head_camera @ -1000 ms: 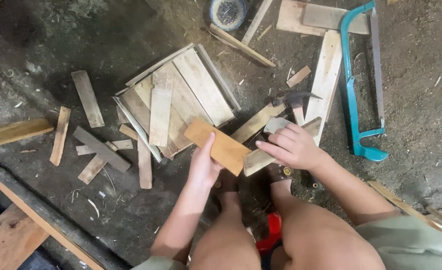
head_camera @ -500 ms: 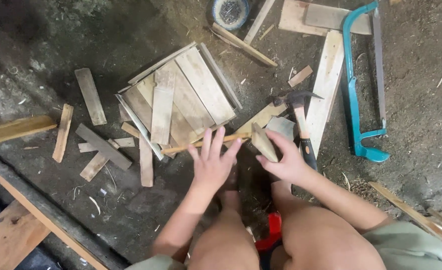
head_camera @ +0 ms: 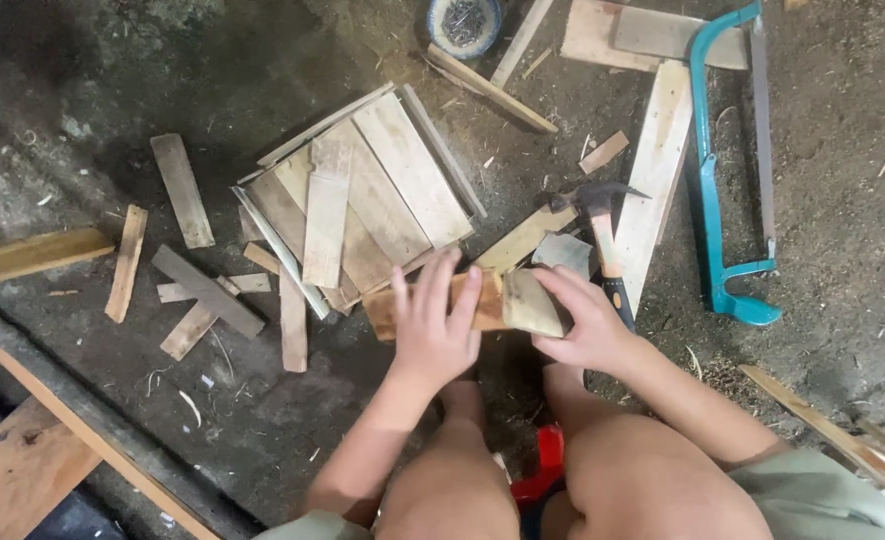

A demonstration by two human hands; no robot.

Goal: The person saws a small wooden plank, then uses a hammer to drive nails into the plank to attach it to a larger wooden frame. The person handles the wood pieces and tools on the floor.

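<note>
**Two hands on scrap wood on a workshop floor**

Seen from above, a person crouches on a dark dirt floor, bare knees at the bottom of the frame. The left hand (head_camera: 432, 335) lies flat, fingers spread, pressing on a short brown board (head_camera: 394, 312) just in front of the knees. The right hand (head_camera: 584, 325) grips a pale wooden block (head_camera: 532, 303), held against the board's right end. Just beyond the right hand lies a claw hammer (head_camera: 602, 235), its handle pointing toward the wrist. Beyond the left hand rests a slatted wooden panel (head_camera: 362, 195), with loose offcuts (head_camera: 202, 295) scattered to its left. Farther right lies a teal-framed hacksaw (head_camera: 714, 190); at the top edge, a round tin of nails (head_camera: 462, 20).
</note>
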